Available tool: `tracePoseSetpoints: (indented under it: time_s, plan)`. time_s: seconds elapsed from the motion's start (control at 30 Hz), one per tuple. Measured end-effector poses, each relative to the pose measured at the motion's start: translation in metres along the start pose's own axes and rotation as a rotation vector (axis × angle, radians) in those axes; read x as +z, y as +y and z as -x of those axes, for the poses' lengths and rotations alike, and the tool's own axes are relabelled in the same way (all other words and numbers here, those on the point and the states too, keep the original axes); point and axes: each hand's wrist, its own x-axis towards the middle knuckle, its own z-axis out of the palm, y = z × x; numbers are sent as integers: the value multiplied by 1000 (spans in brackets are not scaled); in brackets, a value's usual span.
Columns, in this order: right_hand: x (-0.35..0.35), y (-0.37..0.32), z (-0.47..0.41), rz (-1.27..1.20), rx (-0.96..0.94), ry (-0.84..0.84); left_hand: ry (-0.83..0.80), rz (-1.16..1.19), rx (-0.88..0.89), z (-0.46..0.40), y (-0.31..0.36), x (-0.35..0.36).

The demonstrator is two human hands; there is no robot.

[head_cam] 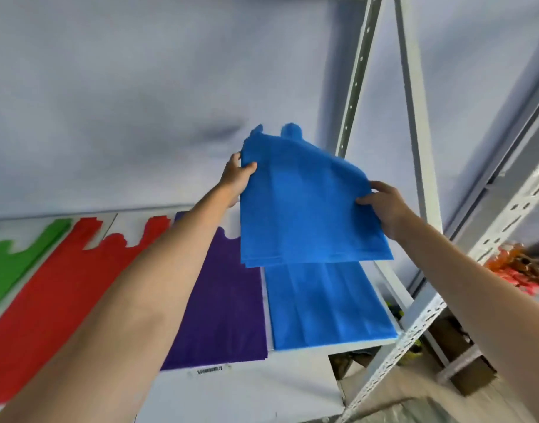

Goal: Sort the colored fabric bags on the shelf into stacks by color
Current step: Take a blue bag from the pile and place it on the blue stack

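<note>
A blue fabric bag (305,206) hangs in the air above the white shelf (250,389). My left hand (236,178) grips its left edge and my right hand (384,206) grips its right edge. Directly below it lies a blue stack (326,306) at the shelf's right end. Left of that lies a purple stack (222,306), partly hidden by my left forearm. Further left lie red bags (57,279), then green bags (14,254) at the far left.
Perforated grey metal uprights (353,77) frame the shelf on the right. A blank pale wall (140,102) stands behind it. Orange and red items (518,264) sit on a neighbouring shelf at the right. A barcode sticker (209,370) marks the shelf front.
</note>
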Motion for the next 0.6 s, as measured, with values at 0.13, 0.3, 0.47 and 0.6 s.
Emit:
tracePoseSetpoints:
  time_s: [0.13,0.3,0.47,0.6]
  plan:
    - [-17,88,-10,205,199,-24,-25,-73,-187,34,-93,47]
    - [-35,165,-4,429,335,-68,-111,-272,-375,73,-166,82]
    - [-38,184,-1,595,288,-71,-74,-343,-374,82,-176,89]
    - [-38,188,1,687,263,-93,-57,-369,-365,80,-175,89]
